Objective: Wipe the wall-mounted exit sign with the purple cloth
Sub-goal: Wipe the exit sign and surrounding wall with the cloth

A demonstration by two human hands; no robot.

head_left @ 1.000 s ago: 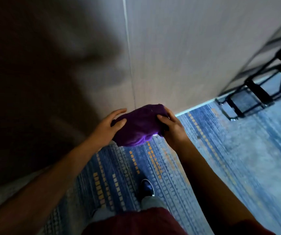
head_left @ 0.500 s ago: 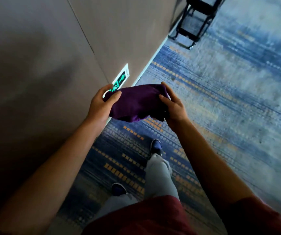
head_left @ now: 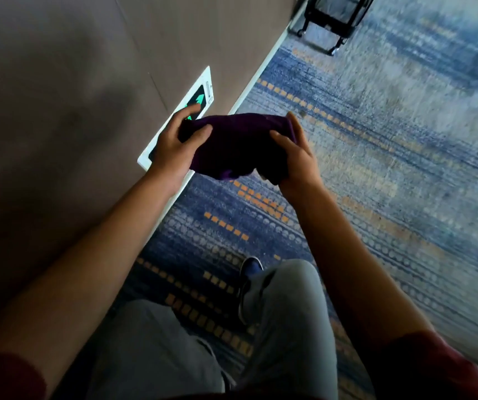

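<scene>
A bunched purple cloth (head_left: 236, 145) is held between both hands in front of me. My left hand (head_left: 174, 144) grips its left end and my right hand (head_left: 297, 157) grips its right end. Behind my left hand, low on the beige wall (head_left: 73, 82) just above the floor, is the white-framed exit sign (head_left: 200, 95) with a glowing green arrow. My left hand and the cloth cover the sign's lower part. The cloth is in front of the sign, not touching it.
Blue and orange patterned carpet (head_left: 376, 168) fills the floor to the right. A white baseboard (head_left: 256, 79) runs along the wall's foot. A black wheeled frame (head_left: 330, 21) stands by the wall further ahead. My grey trouser legs and a dark shoe (head_left: 249, 272) are below.
The view has swung down along the wall, bringing the exit sign into sight and closer. Both hands keep hold of the cloth, now lower and nearer the sign.
</scene>
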